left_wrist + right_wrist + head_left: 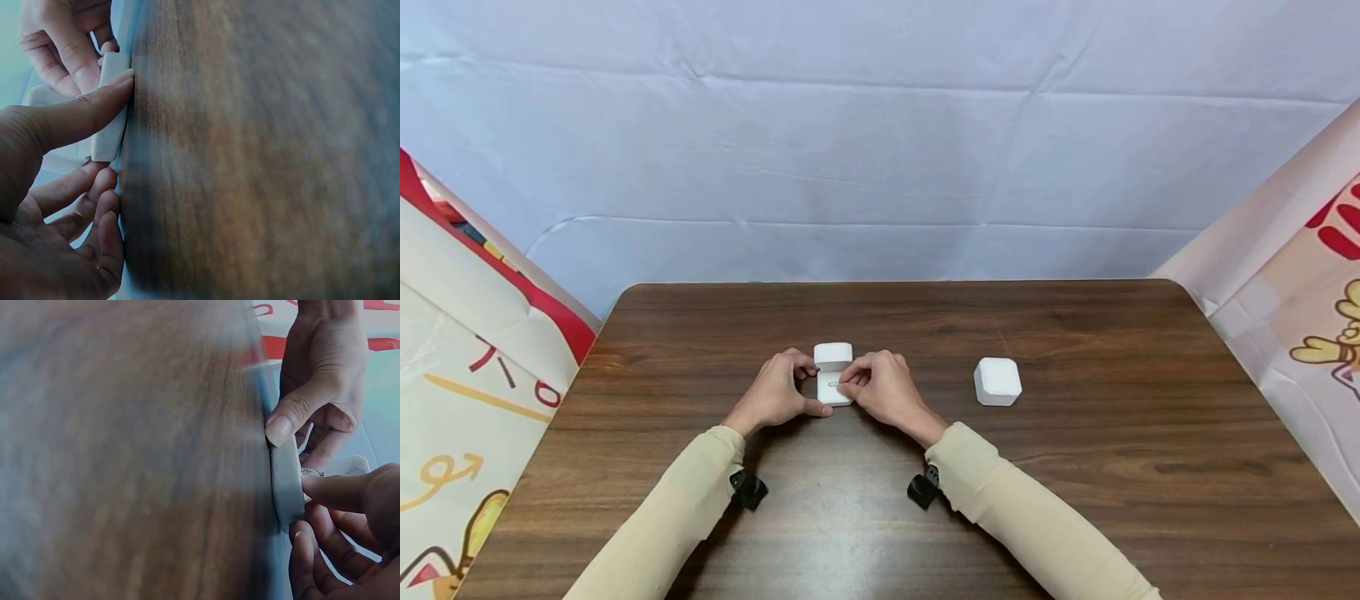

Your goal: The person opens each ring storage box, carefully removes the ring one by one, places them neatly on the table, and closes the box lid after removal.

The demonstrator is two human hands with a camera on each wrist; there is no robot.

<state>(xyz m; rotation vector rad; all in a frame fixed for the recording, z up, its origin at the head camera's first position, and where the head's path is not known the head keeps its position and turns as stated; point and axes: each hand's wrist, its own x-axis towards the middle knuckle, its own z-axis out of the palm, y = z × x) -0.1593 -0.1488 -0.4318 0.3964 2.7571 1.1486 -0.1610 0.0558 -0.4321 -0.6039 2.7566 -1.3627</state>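
A small white ring box (832, 400) stands on the table with its lid (832, 354) raised at the back. Inside it sits a silvery ring (833, 384), whose beaded band (311, 471) shows in the right wrist view. My left hand (777, 390) grips the box from the left, its thumb at the front corner and its fingers along the side. From the right, my right hand (883, 387) reaches over the box's base and pinches the ring with thumb and finger. Its fingertips partly hide the ring.
A second white box (997, 381), closed, stands farther right on the brown wooden table (1112, 433). Behind the table hangs a pale cloth (865, 150). Printed cloths flank both sides.
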